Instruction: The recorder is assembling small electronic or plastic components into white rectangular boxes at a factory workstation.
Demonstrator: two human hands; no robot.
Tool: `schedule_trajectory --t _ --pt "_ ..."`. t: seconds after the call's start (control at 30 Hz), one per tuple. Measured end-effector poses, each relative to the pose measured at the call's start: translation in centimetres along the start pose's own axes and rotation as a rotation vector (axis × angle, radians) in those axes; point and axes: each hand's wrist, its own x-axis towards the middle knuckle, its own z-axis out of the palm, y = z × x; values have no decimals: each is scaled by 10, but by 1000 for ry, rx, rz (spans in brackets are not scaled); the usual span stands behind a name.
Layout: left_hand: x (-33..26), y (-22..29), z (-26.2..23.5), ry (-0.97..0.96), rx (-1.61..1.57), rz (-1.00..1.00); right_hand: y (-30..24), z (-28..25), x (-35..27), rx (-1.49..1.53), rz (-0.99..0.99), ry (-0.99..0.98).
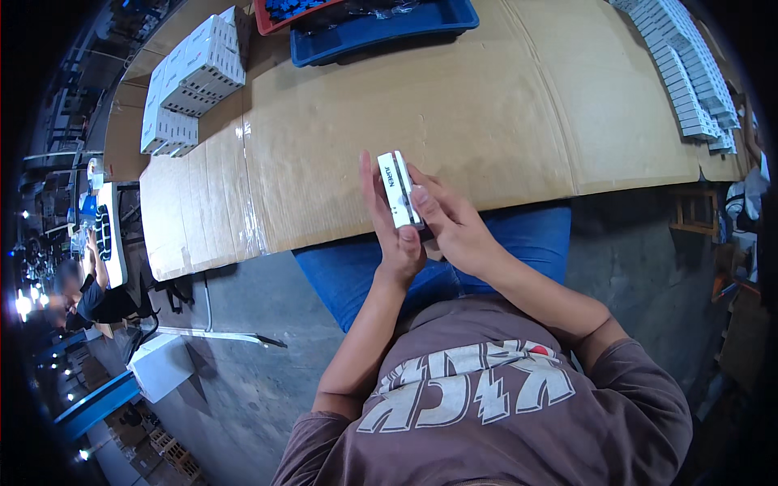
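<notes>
A small white box [395, 194] with dark print and a dark stripe along its right side is held upright over the table's near edge. My left hand [397, 247] supports it from the left, fingers stretched up along that side and the thumb at its lower end. On the other side, my right hand [458, 229] grips the box, with the thumb pressed on its right edge and the fingers behind it. Part of the right hand's fingers is hidden by the box.
Cardboard covers the table [324, 154]. White boxes stand stacked at the far left [203, 69], with more rows of white boxes [681, 73] at the far right. A blue tray [389, 36] and a red bin [263, 18] are at the back. Another person [105, 300] sits at left.
</notes>
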Motion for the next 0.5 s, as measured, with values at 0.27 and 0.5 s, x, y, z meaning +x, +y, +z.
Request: schedule_trajectory --t 0.27,0.5 --pt "5 15 -2 103 -357 -435 -2 -34 -7 -670 -281 -58" --pt "8 50 6 -54 -586 -954 4 -64 18 -854 -716 -128"
